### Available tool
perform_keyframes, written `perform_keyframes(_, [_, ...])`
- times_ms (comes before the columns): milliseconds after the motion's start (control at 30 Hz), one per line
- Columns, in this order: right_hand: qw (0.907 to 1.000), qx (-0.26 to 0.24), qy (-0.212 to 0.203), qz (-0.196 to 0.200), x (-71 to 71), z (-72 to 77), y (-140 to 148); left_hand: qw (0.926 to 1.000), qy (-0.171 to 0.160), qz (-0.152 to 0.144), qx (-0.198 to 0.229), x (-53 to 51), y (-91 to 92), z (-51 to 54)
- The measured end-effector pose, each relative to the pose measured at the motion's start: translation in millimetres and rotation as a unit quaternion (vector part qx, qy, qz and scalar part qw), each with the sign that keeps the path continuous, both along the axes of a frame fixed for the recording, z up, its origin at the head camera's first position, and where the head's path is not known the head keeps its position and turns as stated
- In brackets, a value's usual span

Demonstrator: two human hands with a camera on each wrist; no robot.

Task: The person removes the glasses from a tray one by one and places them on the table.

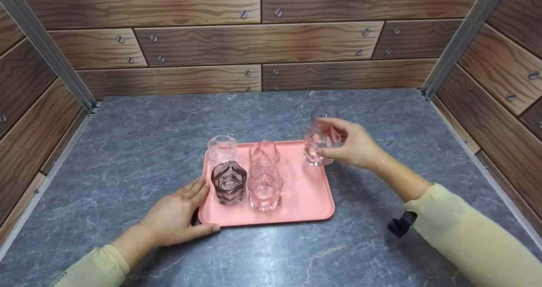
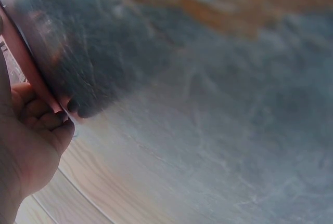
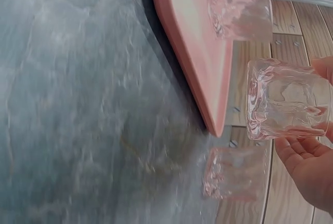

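In the head view my right hand (image 1: 353,145) grips a transparent drinking glass (image 1: 317,149) over the back right corner of the pink tray (image 1: 302,198). The right wrist view shows this glass (image 3: 286,99) between thumb and fingers, above the tray's level. Behind it stands another transparent glass (image 1: 325,112), partly covered, on the tabletop. My left hand (image 1: 175,213) holds the tray's front left corner, fingers along the left rim and thumb at the front rim. On the tray stand a smoky dark glass (image 1: 229,185), a transparent glass (image 1: 222,149) behind it, and two more transparent glasses (image 1: 265,191) in the middle.
The tray lies on a grey marbled tabletop (image 1: 148,130). Wood-patterned panels (image 1: 254,43) close off the back and both sides, with metal posts (image 1: 465,37) at the corners. A dark strap end (image 1: 402,224) hangs at the right sleeve.
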State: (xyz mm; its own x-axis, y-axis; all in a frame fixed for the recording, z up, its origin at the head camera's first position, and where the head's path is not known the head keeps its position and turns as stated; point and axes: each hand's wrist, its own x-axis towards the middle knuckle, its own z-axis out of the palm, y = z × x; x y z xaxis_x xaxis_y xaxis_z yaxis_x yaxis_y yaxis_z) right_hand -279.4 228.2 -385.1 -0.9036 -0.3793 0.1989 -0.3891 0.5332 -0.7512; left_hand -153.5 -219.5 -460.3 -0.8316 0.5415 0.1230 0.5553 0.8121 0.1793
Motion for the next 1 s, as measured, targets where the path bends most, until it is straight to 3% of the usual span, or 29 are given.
perform_keyframes(400, [0.9996, 0.000, 0.022, -0.017, -7.9, 15.3, 34, 1.0000, -0.005, 0.000, 0.001, 0.1, -0.4, 1.4])
perform_keyframes(633, [0.9992, -0.008, 0.011, -0.038, -17.0, 24.2, 52, 1.0000, 0.001, -0.007, 0.006, -1.1, -0.2, -0.3])
perform_keyframes(1000, [0.9979, -0.007, 0.013, -0.064, -36.8, 24.1, 79, 1.0000, 0.002, -0.005, 0.005, -1.0, -0.3, -0.4])
